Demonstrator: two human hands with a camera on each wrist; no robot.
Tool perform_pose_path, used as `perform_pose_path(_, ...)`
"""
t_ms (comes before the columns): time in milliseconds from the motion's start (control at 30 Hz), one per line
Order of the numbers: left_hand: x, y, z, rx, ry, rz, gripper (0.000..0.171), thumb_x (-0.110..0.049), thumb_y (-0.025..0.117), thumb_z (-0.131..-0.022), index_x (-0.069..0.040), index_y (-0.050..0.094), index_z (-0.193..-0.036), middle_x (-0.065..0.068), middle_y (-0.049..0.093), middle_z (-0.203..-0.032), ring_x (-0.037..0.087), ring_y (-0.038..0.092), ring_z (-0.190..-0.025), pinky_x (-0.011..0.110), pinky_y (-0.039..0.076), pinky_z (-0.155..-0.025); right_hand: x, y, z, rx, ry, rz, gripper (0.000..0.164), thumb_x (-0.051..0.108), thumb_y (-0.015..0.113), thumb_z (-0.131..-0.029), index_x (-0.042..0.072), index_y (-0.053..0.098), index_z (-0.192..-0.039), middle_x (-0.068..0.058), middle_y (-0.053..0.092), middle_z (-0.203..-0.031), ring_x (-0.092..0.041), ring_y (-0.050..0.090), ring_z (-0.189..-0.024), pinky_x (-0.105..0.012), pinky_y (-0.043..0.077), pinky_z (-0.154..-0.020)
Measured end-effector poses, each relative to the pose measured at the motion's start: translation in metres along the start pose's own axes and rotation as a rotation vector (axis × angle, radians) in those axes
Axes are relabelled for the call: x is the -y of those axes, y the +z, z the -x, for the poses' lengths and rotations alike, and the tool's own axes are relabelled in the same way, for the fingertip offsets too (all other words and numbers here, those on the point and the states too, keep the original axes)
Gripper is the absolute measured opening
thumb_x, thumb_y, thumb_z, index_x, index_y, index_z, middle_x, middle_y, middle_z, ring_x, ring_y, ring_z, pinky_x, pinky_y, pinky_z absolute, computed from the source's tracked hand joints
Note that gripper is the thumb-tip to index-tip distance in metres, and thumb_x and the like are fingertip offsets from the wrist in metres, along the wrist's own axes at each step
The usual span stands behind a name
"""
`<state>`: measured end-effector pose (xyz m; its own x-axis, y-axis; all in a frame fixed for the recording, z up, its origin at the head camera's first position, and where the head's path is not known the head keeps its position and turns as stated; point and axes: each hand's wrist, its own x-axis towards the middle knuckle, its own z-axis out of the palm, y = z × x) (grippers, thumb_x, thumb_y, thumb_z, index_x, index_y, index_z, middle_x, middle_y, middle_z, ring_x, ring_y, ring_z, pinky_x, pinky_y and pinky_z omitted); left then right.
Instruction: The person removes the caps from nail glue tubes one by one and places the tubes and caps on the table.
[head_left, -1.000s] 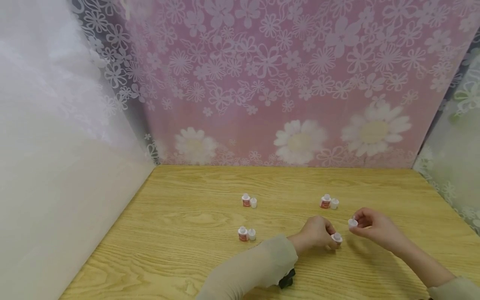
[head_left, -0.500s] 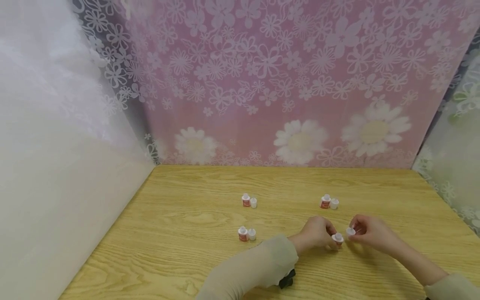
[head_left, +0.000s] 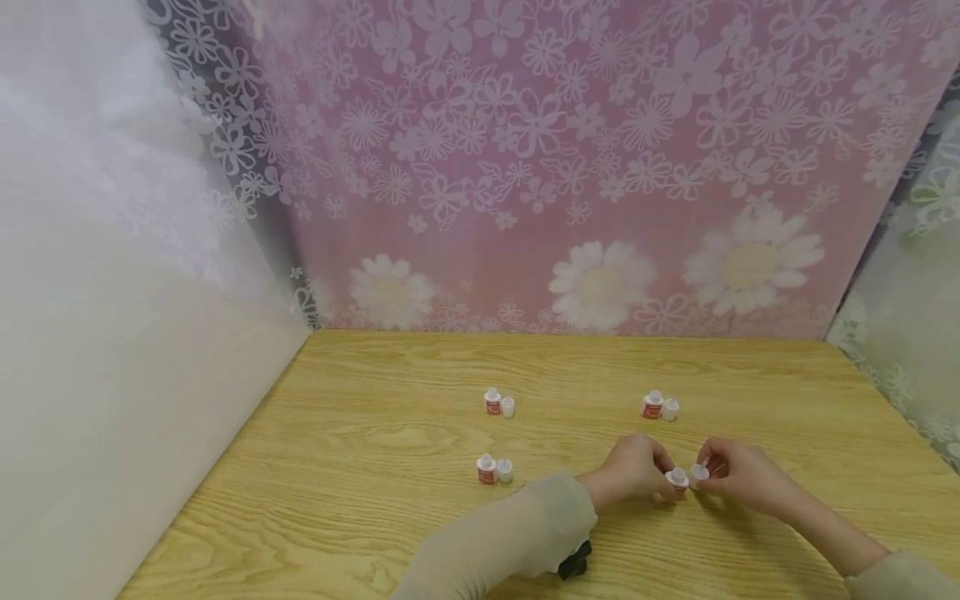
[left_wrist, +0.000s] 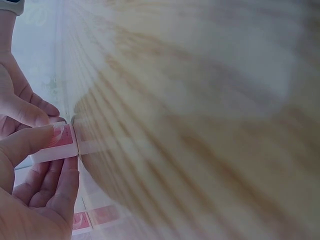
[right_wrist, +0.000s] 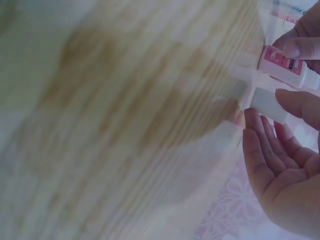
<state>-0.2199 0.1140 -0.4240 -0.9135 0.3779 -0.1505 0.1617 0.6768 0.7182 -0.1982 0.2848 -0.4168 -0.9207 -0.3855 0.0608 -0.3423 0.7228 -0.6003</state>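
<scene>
My left hand [head_left: 637,468] pinches a small white bottle [head_left: 677,479] with a red label, upright on the table, its neck uncapped. In the left wrist view the thumb presses the label of this bottle [left_wrist: 64,136], with fingers on the far side. Just to the right, my right hand [head_left: 746,477] holds a white cap [head_left: 700,472] between thumb and fingertips, its hollow side up. The right wrist view has the cap [right_wrist: 268,104] low by the tabletop, a narrow gap from the bottle [right_wrist: 282,65].
Three similar uncapped bottles stand on the wood-grain table [head_left: 360,517], each with a cap beside it: a back left bottle [head_left: 492,405], a front left bottle [head_left: 487,473] and a back right bottle [head_left: 652,408]. A flowered pink backdrop [head_left: 480,250] closes off the rear.
My right hand has brought the cap down and left, from behind and right of the bottle to close beside it. The left hand has stayed nearly still on the bottle.
</scene>
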Motion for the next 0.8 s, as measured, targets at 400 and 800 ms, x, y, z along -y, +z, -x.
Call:
perform_pose_path(400, 0.0007, 0.0027, -0.0031, 0.003, -0.018, 0.020, 0.019, -0.014, 0.083, -0.059, -0.013, 0.065, -0.064, -0.012, 0.052, -0.059, 0.001, 0.044, -0.056, 0.017, 0.038, -0.052, -0.0034, 0.0002, -0.0004, 0.045, 0.012, -0.025, 0.022, 0.016, 0.072, -0.072, 0.007, 0.053, -0.078, 0.002, 0.053, -0.068, -0.002, 0.046, -0.060, -0.024, 0.040, -0.051)
perform_pose_path(800, 0.0020, 0.0010, -0.0044, -0.002, -0.014, 0.015, 0.019, -0.013, 0.083, -0.058, -0.013, 0.066, -0.064, -0.012, 0.053, -0.058, 0.001, 0.044, -0.056, 0.016, 0.037, -0.052, -0.0056, 0.0010, -0.0019, 0.046, 0.030, -0.005, 0.023, 0.013, 0.073, -0.071, 0.006, 0.054, -0.080, 0.002, 0.054, -0.071, -0.003, 0.050, -0.063, -0.024, 0.042, -0.053)
